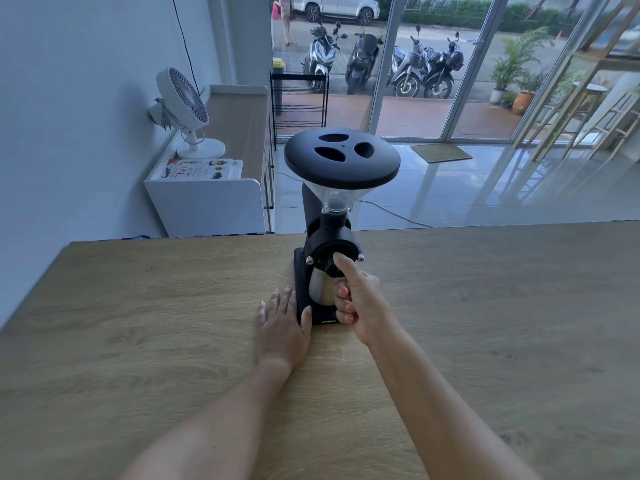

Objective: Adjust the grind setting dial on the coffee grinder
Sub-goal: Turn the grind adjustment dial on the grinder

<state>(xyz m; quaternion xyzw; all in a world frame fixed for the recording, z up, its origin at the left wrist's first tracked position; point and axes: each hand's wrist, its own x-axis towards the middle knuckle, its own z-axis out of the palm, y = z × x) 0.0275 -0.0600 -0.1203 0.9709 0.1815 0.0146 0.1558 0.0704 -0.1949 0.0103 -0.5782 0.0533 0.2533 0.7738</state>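
1. The coffee grinder [332, 237] stands upright at the far middle of the wooden worktop [138, 341], black lid on its clear hopper.
2. The right hand [360, 303] has its thumb on the round grind setting dial [329, 259]; its other fingers are curled, holding nothing.
3. The left hand [282, 323] lies flat and open on the worktop, thumb touching the grinder's base.

Black coffee grinder [332, 237], steel cup [320, 289], oak-grain table [138, 341].

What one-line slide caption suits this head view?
Right hand thumbs the coffee grinder's grind dial while the left hand rests flat against its base on the wooden table.
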